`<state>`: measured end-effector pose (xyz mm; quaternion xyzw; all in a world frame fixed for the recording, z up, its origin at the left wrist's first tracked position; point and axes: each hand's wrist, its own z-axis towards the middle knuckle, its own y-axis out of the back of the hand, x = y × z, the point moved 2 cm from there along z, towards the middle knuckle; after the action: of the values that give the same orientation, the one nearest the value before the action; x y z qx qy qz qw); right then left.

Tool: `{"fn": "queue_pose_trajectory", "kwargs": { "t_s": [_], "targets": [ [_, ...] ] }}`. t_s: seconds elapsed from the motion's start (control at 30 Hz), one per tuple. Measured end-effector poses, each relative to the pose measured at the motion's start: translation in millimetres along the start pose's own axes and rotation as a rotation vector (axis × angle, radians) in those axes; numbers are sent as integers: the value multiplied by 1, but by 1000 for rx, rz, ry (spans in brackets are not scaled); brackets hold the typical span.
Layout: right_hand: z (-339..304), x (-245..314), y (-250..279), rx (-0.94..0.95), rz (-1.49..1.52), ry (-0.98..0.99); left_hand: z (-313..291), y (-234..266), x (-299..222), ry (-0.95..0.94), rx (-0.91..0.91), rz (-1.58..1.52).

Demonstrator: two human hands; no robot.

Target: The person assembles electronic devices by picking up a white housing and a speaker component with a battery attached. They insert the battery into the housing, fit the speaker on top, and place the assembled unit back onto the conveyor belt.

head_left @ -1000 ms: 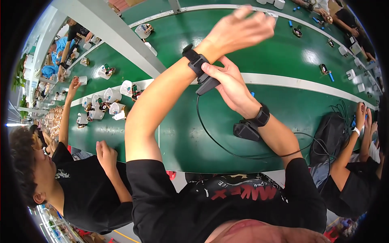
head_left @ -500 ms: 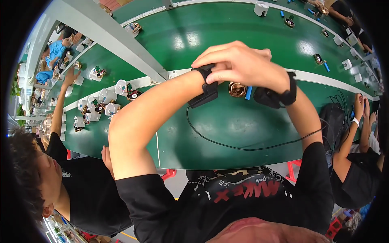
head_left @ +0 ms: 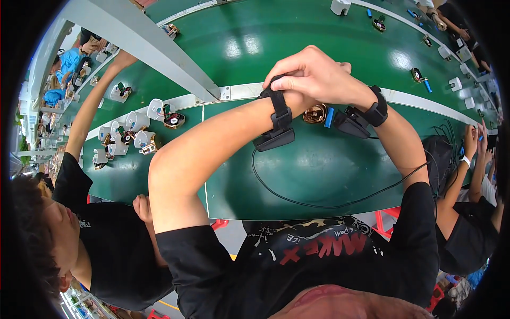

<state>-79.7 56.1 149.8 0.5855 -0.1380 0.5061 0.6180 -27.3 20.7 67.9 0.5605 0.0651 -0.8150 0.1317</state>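
My right hand (head_left: 325, 80) reaches across my left wrist, its thumb and fingers pinching the end of a black wrist strap (head_left: 280, 103). That strap wraps my left wrist and carries a black box-shaped device (head_left: 274, 140). My left hand (head_left: 302, 101) lies mostly hidden under the right one; its fingers cannot be made out. Another black strap (head_left: 379, 109) circles my right wrist, with a black device (head_left: 351, 123) hanging beside it. Just beyond the wrists, a round copper-coloured part (head_left: 314, 113) and a blue cylinder (head_left: 329, 117) rest on the green table (head_left: 313, 170).
A thin black cable (head_left: 297, 203) loops across the table to a black bag (head_left: 440, 157). White housings (head_left: 139, 121) with wired parts cluster at the left. A grey metal post (head_left: 159, 58) rises ahead. Co-workers sit on both sides; one arm (head_left: 87, 119) stretches forward at the left.
My right hand's fingers have drawn together on the strap end, which now stands up off the left wrist. The left wrist device has swung lower. The left co-worker's arm has reached further forward.
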Motion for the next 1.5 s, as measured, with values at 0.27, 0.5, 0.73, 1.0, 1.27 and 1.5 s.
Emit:
{"fn": "queue_pose_trajectory", "kwargs": {
  "t_s": [0.27, 0.5, 0.73, 1.0, 1.27, 1.5],
  "targets": [
    [2, -8, -1, -81, 155, -146, 11, -5, 39, -90, 203, 1517],
    [3, -17, -4, -64, 278, -289, 8, -13, 37, -403, 170, 2049],
    [6, -23, -4, -36, 340, -348, 31, -14, 108, -128, 333, 2546],
    [19, -36, 5, -142, 349, -358, 11, -23, 43, -540, 251, 2741],
    [30, -42, 11, -260, 294, -254, -1, -13, -22, 109, 359, 728],
    [39, -45, 8, -265, 237, -224, -6, -11, -7, 55, 188, 238]
  ]
}}
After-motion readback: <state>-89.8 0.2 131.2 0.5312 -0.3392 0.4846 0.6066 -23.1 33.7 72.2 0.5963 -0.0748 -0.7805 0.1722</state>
